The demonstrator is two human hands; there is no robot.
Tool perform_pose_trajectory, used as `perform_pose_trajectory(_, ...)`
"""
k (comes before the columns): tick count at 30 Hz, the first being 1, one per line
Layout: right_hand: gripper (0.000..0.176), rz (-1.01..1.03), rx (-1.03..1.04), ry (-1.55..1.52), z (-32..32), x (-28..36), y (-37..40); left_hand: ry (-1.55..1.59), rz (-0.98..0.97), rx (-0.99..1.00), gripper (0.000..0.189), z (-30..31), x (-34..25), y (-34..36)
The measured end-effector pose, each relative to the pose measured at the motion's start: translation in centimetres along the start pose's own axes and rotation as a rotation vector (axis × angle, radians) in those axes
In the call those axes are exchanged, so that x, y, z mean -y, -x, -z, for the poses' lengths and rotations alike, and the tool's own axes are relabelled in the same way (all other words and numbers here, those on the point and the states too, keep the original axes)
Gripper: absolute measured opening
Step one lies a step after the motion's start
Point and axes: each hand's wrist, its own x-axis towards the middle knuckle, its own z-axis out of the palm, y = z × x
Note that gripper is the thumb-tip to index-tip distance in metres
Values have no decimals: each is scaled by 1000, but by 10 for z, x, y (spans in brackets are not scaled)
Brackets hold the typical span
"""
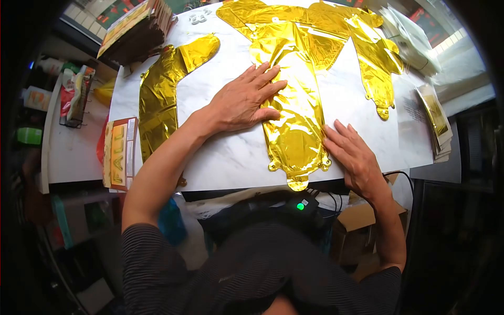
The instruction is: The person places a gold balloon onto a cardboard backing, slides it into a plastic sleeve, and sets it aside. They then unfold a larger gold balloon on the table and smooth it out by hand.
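Observation:
A flat gold foil balloon (294, 115) lies lengthwise on the white marbled table, its tabbed end hanging close to the front edge. My left hand (244, 100) rests palm down across its left edge, fingers spread over the foil. On the other side, my right hand (354, 155) lies with fingers stretched, the tips at the balloon's lower right edge. Neither hand grips anything. Left of my left hand lies another flat gold foil balloon (160, 97), bent near its top. More gold foil balloons (375, 68) spread over the back and right of the table.
A stack of printed packets (137, 29) stands at the back left. One printed card packet (121, 152) lies at the front left corner. Clear plastic bags (409, 39) and more packets (436, 118) sit along the right edge. An open cardboard box (357, 220) is below the table.

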Motion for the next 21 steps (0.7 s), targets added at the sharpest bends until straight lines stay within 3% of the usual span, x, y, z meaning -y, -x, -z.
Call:
perform_pose_trajectory(3, 52, 32, -26, -32, 5, -5, -2, 17, -19, -9, 75, 0, 0, 0)
perform_pose_trajectory(5, 53, 52, -36, -239, 4, -22, -3, -2, -11, -10, 74, -1, -1, 0)
perform_pose_trajectory(9, 54, -3, -223, -64, 3, -28, -45, -4, -16, -4, 74, 1, -1, 0)
perform_pose_trajectory(21, 50, 32, -134, 107, -43, -84, -122, 20, -14, 22, 76, 4, -2, -1)
